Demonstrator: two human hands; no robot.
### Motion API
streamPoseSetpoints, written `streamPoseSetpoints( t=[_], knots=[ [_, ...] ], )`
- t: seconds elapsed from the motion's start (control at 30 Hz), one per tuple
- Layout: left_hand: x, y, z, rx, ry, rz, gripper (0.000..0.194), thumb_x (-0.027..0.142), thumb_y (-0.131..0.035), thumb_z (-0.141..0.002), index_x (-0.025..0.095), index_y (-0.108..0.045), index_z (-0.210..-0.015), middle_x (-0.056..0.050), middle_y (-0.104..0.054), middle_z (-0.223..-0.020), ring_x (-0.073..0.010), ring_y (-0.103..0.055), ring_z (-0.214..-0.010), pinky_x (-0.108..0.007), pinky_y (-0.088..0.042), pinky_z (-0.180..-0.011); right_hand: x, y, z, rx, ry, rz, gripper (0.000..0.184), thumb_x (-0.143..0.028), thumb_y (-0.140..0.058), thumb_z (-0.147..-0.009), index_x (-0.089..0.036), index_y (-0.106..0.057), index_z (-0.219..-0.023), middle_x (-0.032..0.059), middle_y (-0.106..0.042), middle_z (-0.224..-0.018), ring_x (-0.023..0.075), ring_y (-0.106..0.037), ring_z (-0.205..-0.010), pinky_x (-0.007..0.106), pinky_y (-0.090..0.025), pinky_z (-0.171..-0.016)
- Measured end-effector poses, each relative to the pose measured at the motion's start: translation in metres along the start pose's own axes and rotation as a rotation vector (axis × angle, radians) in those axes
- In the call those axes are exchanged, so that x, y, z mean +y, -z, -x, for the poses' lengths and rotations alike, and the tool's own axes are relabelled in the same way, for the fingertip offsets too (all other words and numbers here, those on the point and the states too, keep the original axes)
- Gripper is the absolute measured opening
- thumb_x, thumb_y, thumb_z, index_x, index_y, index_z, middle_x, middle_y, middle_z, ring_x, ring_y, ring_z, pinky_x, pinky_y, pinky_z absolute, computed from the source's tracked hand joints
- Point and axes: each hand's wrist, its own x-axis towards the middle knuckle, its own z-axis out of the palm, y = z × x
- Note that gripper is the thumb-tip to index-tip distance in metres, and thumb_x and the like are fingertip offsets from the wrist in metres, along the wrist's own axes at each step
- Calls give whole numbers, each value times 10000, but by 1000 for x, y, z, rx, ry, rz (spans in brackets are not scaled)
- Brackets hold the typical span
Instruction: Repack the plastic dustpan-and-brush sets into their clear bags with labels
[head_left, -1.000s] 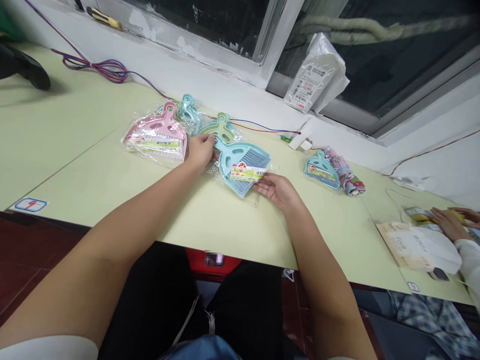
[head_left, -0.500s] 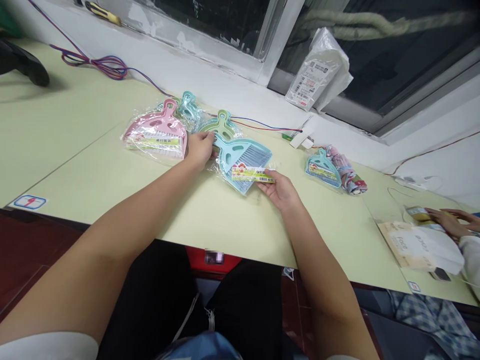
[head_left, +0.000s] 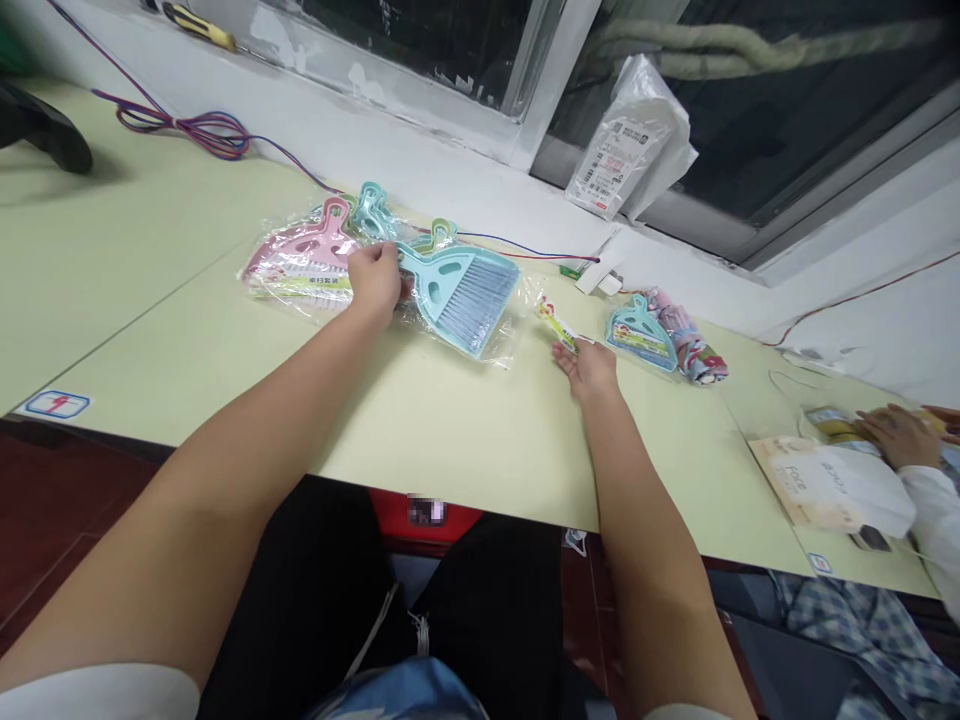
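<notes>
My left hand [head_left: 376, 284] is closed round the handle end of a light blue dustpan and brush set [head_left: 466, 298] in a clear plastic bag. The set is tilted, its grey-blue bristles facing up. Clear of the bag's right side, my right hand [head_left: 589, 368] pinches a narrow yellow-green printed label card [head_left: 556, 324]. Under and beside my left hand lies a bagged pink dustpan set [head_left: 304, 255] with a similar label. Behind it are a bagged blue set [head_left: 373, 210] and a green one [head_left: 442, 234], partly covered by the set I hold.
To the right lie another bagged blue dustpan set [head_left: 642, 334] and a rolled patterned cloth [head_left: 690, 340]. Coiled cable [head_left: 217, 135] runs along the wall by a screwdriver [head_left: 199, 27]. A paper packet [head_left: 832, 485] lies near another person's hand [head_left: 900, 437] at the far right.
The label card has come away from the blue dustpan set, moving right in my right hand. My left hand has shifted slightly left and up with the set.
</notes>
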Motion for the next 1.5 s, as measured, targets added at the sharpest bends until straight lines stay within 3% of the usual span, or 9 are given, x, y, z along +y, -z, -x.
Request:
streamPoseSetpoints(
  t=[0.1,0.2,0.27,0.37,0.47,0.77,1.0,1.23,1.5],
  knots=[
    [1,1,0,9,-40,-29,306,466,-586,-978,211,-588,-809,-18,-510,-658,-142,-556,-522,-280,-512,-503,-4,7,0,6,2,191,233,-135,-669,-834,-207,-522,-999,12,-694,-827,168,-737,-656,279,-634,-580],
    [2,-1,5,-24,-58,-30,336,473,-591,-981,210,-570,-773,-12,-476,-634,-146,-549,-519,-296,-523,-538,-17,12,15,45,273,343,276,-187,-737,-809,-217,-597,-1044,21,-702,-919,136,-701,-676,238,-603,-594],
    [3,-3,10,-55,-59,-37,338,463,-586,-987,207,-572,-766,-12,-465,-618,-156,-554,-520,-315,-533,-563,-24,9,32,-62,376,336,147,-233,-709,-861,-212,-650,-993,31,-711,-928,124,-687,-678,230,-600,-621],
    [2,-7,17,-75,-41,-48,305,426,-578,-990,197,-604,-790,-23,-491,-627,-169,-573,-524,-339,-542,-584,-25,-6,59,-429,178,227,84,-261,-704,-899,-179,-684,-908,67,-739,-878,146,-701,-669,273,-627,-648],
    [1,-10,24,-91,-16,-55,262,394,-567,-989,194,-639,-836,-28,-538,-628,-168,-588,-524,-315,-533,-561,-18,-20,74,-587,26,192,106,-246,-736,-903,-146,-700,-900,118,-772,-906,172,-738,-716,282,-644,-659],
    [-1,-18,37,-177,11,-51,243,359,-560,-1003,192,-661,-859,-32,-602,-667,-148,-588,-499,-283,-503,-521,3,-25,64,-609,-41,115,221,-286,-805,-894,-180,-639,-793,55,-742,-756,142,-720,-677,249,-654,-669],
    [-4,-23,50,-333,1,-87,312,419,-722,-939,260,-622,-1188,-16,-633,-790,-170,-647,-642,-294,-534,-646,5,-25,61,-529,-15,77,216,-274,-794,-892,-203,-596,-842,6,-722,-734,119,-708,-650,237,-644,-685],
    [-8,-22,50,-234,-221,-219,406,406,-747,-924,221,-595,-1252,-52,-674,-932,-230,-684,-915,-344,-517,-885,-1,-24,63,-535,8,72,286,-302,-808,-860,-218,-536,-835,-14,-709,-719,131,-693,-599,253,-619,-593],
    [2,-10,31,-163,-255,-273,261,462,-639,-983,207,-681,-1024,-53,-659,-794,-200,-642,-780,-299,-502,-716,-9,-15,65,-614,30,85,361,-348,-861,-781,-221,-525,-823,-8,-704,-725,155,-698,-611,277,-616,-586]
  ],
)
